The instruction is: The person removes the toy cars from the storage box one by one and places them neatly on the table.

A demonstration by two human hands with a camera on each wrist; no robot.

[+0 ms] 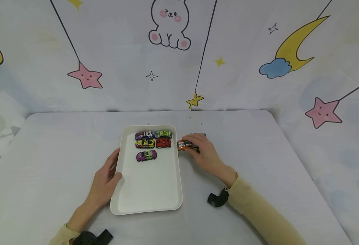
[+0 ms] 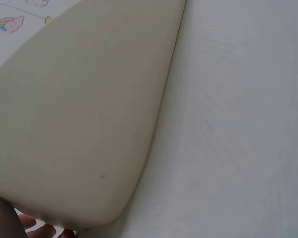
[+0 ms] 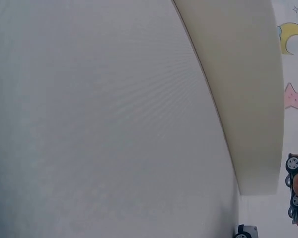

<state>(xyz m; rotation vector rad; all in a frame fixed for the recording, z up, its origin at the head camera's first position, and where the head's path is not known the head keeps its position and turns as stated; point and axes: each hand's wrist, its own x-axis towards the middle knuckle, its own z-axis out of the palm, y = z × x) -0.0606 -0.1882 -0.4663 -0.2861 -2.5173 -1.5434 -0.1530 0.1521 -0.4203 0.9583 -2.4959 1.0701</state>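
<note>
A white tray [image 1: 148,190] lies on the table, with several small toy cars in its far part. Among them are a red toy car [image 1: 163,143], a yellow one [image 1: 145,144] and a purple-green one [image 1: 146,156] set nearer. My left hand [image 1: 105,182] holds the tray's left side, thumb at the rim. Just outside the right wall, my right hand [image 1: 205,153] pinches an orange toy car [image 1: 183,145]; the right wrist view shows this car's wheels [image 3: 294,162] beside the thumb. A partly hidden grey toy car [image 3: 246,231] stands near that hand.
At the tray's far end sit a purple toy car [image 1: 144,135] and a green one [image 1: 163,134]. The white table [image 1: 243,136] meets a wall [image 1: 130,92] printed with stars and a moon. Black wrist cameras are strapped to both wrists.
</note>
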